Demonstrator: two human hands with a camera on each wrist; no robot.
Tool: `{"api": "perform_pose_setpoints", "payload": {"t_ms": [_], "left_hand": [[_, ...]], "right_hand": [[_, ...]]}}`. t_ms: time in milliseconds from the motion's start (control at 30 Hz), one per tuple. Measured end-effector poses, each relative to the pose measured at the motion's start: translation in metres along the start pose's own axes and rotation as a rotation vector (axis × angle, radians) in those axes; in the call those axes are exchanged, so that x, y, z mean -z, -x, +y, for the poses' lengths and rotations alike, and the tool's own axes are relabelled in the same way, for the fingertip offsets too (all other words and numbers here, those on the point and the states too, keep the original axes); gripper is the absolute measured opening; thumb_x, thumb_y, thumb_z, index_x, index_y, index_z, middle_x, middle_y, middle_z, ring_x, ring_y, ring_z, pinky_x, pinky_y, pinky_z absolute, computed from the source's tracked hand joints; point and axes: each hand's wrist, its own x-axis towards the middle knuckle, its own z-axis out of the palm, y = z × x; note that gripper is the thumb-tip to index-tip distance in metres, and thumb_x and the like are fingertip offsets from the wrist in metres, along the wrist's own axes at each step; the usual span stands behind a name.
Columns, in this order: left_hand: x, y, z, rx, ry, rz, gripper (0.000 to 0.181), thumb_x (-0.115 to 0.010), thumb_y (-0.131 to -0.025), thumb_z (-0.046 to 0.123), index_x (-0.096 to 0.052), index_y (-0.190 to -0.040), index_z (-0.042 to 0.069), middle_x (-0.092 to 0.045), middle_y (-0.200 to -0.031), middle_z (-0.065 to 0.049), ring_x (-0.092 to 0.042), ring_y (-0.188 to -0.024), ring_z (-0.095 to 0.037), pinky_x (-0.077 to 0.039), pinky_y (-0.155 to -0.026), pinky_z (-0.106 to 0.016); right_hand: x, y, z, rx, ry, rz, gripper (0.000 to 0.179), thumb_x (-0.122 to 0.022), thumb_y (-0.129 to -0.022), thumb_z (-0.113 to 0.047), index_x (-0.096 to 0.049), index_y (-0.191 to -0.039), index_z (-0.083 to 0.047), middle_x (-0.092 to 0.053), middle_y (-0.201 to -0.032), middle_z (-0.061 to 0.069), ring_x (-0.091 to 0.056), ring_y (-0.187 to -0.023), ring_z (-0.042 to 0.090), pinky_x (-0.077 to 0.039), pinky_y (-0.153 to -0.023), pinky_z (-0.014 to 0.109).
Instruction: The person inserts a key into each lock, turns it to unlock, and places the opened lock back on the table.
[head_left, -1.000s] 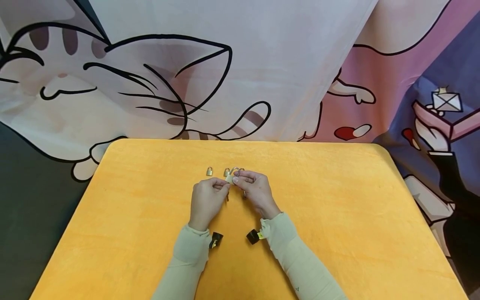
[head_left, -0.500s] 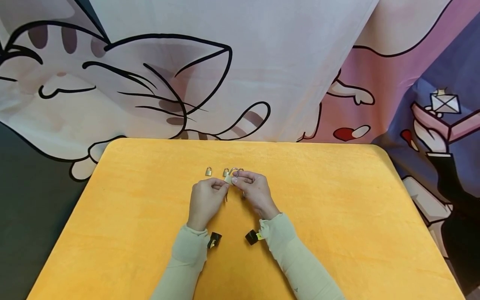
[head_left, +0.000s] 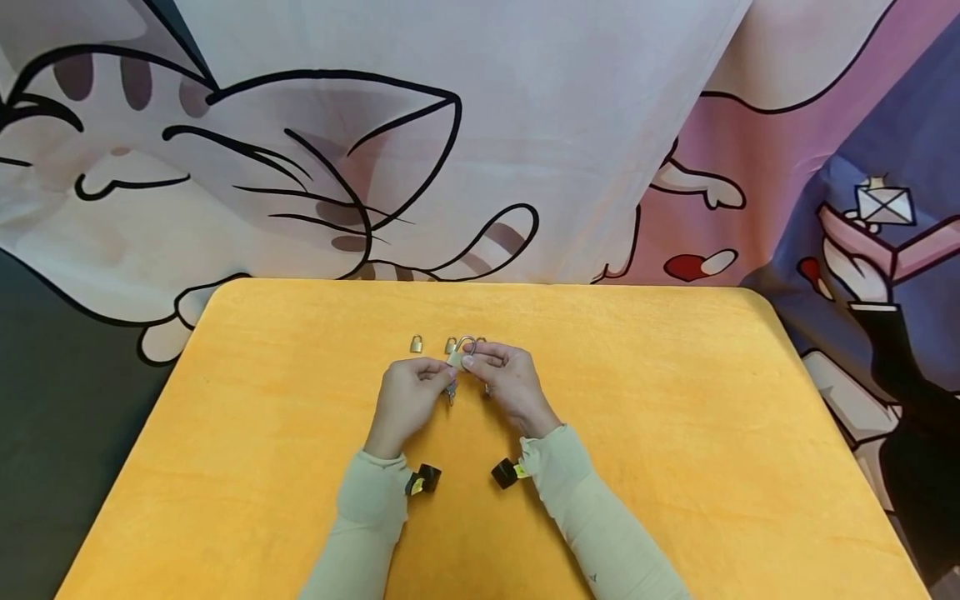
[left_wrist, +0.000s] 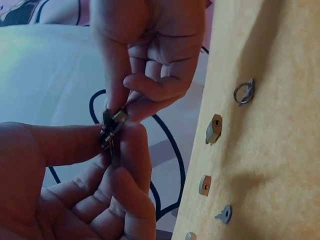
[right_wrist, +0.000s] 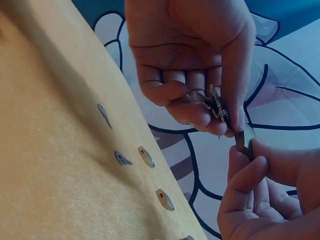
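A brass padlock [head_left: 456,359] with its shackle [head_left: 467,340] swung open is held above the table between both hands. My right hand [head_left: 512,385] pinches the padlock body [right_wrist: 245,140] between thumb and fingers. My left hand [head_left: 405,402] pinches a small bunch of keys [right_wrist: 218,106] against the padlock's end; these keys also hang below the fingertips in the head view. Whether a key sits inside the keyhole is hidden by the fingertips. Behind the hands lie several small padlocks, one at the left [head_left: 416,344] and another in the middle [head_left: 451,344].
A yellow cloth [head_left: 645,400] covers the table. Loose on it lie a small key [left_wrist: 225,214] and a key on a ring [left_wrist: 244,93], near padlocks [left_wrist: 214,129] lying with keyholes showing. A printed cartoon curtain [head_left: 585,150] hangs behind the far edge.
My left wrist has shifted slightly left and turned, and more of the keys shows under its fingertips. The right hand and its padlock stay nearly still.
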Motion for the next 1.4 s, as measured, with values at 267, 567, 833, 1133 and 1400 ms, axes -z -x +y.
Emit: {"api": "perform_pose_setpoints", "payload": {"t_ms": [267,567,833,1133,1400], "left_hand": [[0.004,0.0,-0.003,0.033,0.03,-0.034,0.018,-0.071,-0.095,0.019,-0.078,-0.092,0.002,-0.075,-0.08,-0.004,-0.07,-0.074,-0.019,-0.05,-0.064,-0.03],[0.005,-0.001,-0.005,0.0,0.025,-0.035,0.018,-0.072,-0.094,0.02,-0.077,-0.096,0.003,-0.074,-0.086,-0.004,-0.07,-0.077,-0.017,-0.054,-0.07,-0.033],[0.004,-0.002,-0.007,-0.022,0.039,-0.039,0.021,-0.073,-0.093,0.023,-0.075,-0.102,0.004,-0.073,-0.09,-0.004,-0.07,-0.079,-0.017,-0.055,-0.073,-0.034],[-0.002,-0.002,-0.004,-0.159,-0.017,0.039,0.036,-0.083,-0.084,0.018,-0.071,-0.115,0.005,-0.072,-0.089,-0.003,-0.069,-0.078,-0.014,-0.057,-0.071,-0.03],[-0.007,-0.003,-0.003,-0.218,-0.166,0.107,0.035,-0.084,-0.084,0.019,-0.072,-0.114,0.005,-0.073,-0.088,-0.003,-0.068,-0.078,-0.014,-0.055,-0.071,-0.033]], "right_hand": [[0.0,0.0,0.001,0.003,-0.028,-0.027,0.028,-0.07,-0.093,-0.002,-0.068,-0.12,0.006,-0.072,-0.116,0.013,-0.069,-0.097,0.012,-0.055,-0.09,0.035],[0.002,-0.001,0.002,0.031,-0.036,-0.06,0.027,-0.069,-0.094,-0.003,-0.067,-0.119,0.006,-0.072,-0.112,0.009,-0.068,-0.095,0.011,-0.055,-0.085,0.029],[0.001,-0.002,0.003,0.046,-0.059,-0.052,0.026,-0.07,-0.093,-0.003,-0.068,-0.117,0.006,-0.074,-0.104,0.005,-0.069,-0.091,0.01,-0.055,-0.084,0.031],[0.0,-0.003,0.003,0.011,-0.071,-0.028,0.03,-0.072,-0.092,-0.003,-0.066,-0.119,0.007,-0.073,-0.101,0.005,-0.068,-0.086,0.01,-0.052,-0.071,0.026],[-0.001,-0.002,0.002,-0.008,-0.085,-0.027,0.031,-0.073,-0.091,-0.002,-0.066,-0.12,0.007,-0.073,-0.096,0.005,-0.068,-0.082,0.011,-0.054,-0.071,0.028]]}}
